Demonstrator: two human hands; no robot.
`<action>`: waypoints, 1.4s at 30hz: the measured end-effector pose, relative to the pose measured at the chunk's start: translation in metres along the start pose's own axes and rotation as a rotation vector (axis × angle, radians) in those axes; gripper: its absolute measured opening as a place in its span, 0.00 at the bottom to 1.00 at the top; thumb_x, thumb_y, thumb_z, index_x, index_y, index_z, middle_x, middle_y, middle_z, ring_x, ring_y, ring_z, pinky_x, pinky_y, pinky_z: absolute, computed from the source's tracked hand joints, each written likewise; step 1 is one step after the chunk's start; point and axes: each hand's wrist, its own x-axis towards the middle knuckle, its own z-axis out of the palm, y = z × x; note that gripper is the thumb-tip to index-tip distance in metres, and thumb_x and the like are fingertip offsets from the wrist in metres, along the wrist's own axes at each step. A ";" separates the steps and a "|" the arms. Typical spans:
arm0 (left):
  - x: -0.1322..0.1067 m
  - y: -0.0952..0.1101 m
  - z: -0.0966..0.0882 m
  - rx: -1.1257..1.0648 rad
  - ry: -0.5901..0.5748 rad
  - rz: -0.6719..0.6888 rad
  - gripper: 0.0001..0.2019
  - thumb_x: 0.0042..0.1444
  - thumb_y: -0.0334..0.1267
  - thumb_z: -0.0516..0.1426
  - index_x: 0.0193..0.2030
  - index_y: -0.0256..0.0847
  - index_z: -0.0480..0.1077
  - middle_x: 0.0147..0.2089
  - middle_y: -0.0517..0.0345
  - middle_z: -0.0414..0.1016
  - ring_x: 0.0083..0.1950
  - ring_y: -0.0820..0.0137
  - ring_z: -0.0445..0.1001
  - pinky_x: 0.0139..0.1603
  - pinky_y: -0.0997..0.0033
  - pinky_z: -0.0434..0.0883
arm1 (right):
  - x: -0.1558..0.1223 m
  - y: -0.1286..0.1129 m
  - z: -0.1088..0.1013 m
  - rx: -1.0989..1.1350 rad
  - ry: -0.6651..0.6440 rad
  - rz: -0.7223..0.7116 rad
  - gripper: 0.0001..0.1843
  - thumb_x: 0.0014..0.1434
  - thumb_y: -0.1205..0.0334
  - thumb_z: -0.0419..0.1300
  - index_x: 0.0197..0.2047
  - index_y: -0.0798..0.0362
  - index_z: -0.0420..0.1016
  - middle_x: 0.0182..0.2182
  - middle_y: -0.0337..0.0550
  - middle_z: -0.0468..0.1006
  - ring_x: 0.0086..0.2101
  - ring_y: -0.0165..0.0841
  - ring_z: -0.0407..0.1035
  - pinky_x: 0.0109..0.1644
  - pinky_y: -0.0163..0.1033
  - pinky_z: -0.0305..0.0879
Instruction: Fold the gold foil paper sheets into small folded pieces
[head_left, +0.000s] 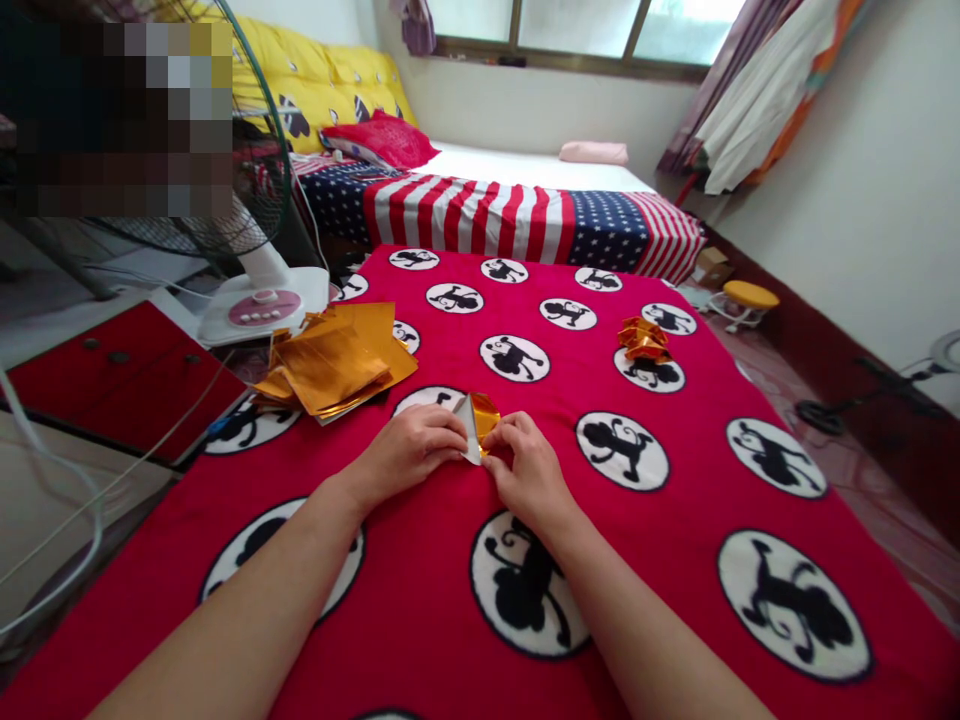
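Between my two hands is a sheet of gold foil paper (486,412), partly folded, with its pale underside turned up on the left. My left hand (420,440) pinches the pale flap from the left side. From the right, my right hand (525,465) grips the gold edge with thumb and fingers close together. The paper is held just over the red cloth (420,560) with monkey prints. A loose stack of gold foil sheets (337,360) lies to the left, beyond my left hand. Farther off on the right sit several folded gold pieces (643,340).
An electric fan (262,290) stands at the left, beside a red cabinet (112,365) and hanging white cables. Beyond the cloth is a bed with a flag-patterned cover (480,215). A yellow-topped stool (750,295) stands on the floor at the right.
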 end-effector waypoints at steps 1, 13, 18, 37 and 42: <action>0.000 0.000 0.000 -0.004 0.000 -0.003 0.05 0.60 0.36 0.59 0.37 0.42 0.78 0.40 0.55 0.80 0.41 0.70 0.75 0.45 0.69 0.69 | 0.000 0.000 0.001 -0.003 0.008 0.002 0.09 0.52 0.75 0.62 0.32 0.52 0.74 0.38 0.43 0.71 0.41 0.35 0.68 0.47 0.41 0.65; 0.003 0.008 0.005 -0.009 -0.007 -0.127 0.06 0.62 0.35 0.57 0.36 0.40 0.75 0.40 0.53 0.76 0.44 0.68 0.72 0.48 0.66 0.69 | 0.000 0.001 0.007 -0.059 0.041 0.004 0.05 0.53 0.72 0.61 0.32 0.53 0.74 0.38 0.44 0.71 0.41 0.37 0.67 0.48 0.43 0.66; 0.004 0.009 0.008 0.033 0.013 -0.204 0.04 0.60 0.35 0.59 0.33 0.40 0.73 0.37 0.55 0.74 0.43 0.67 0.71 0.47 0.65 0.68 | 0.000 0.000 0.008 -0.058 0.043 0.002 0.06 0.53 0.73 0.61 0.32 0.52 0.73 0.37 0.44 0.71 0.41 0.37 0.67 0.48 0.44 0.66; 0.009 0.017 0.016 0.099 0.080 -0.349 0.05 0.54 0.33 0.61 0.29 0.40 0.69 0.35 0.56 0.71 0.40 0.66 0.71 0.43 0.65 0.69 | -0.001 0.000 0.008 -0.077 0.040 -0.009 0.05 0.54 0.72 0.61 0.32 0.52 0.72 0.39 0.45 0.71 0.42 0.37 0.67 0.48 0.44 0.66; 0.010 0.020 0.016 0.120 0.085 -0.382 0.06 0.54 0.32 0.61 0.28 0.40 0.69 0.34 0.56 0.71 0.39 0.66 0.71 0.42 0.65 0.69 | -0.001 -0.001 0.007 -0.079 0.038 -0.004 0.05 0.54 0.72 0.60 0.32 0.52 0.72 0.38 0.45 0.71 0.41 0.37 0.67 0.48 0.44 0.66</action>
